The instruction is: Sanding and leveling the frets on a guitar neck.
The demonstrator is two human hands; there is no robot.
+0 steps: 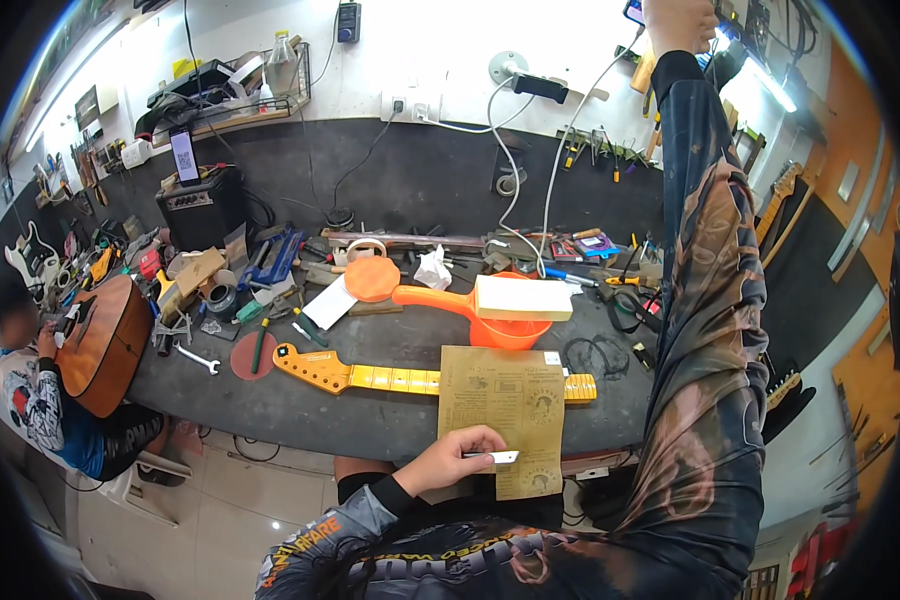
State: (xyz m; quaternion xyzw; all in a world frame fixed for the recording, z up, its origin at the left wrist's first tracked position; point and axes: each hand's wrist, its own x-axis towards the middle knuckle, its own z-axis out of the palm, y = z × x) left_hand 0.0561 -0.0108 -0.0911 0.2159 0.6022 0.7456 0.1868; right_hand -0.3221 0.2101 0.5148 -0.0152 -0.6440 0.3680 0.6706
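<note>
Sheet [500,390] overhangs bench edge [605,447] | left hand [452,461] grips white strip [502,457] | right hand [681,26]: grip unclear

A white wall [470,40] over a dark panel [420,185] backs the workbench [395,428], with pale floor tiles [275,495] below.

Left hand [448,461]: I'm pinching a white strip [500,457].
Right hand [682,25]: I'm holding it high.
Guitar neck [395,379]: is lying beneath brown paper [500,405].

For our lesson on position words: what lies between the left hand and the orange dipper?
The head view shows a brown printed sheet between left hand and orange dipper, lying across the guitar neck.
</note>
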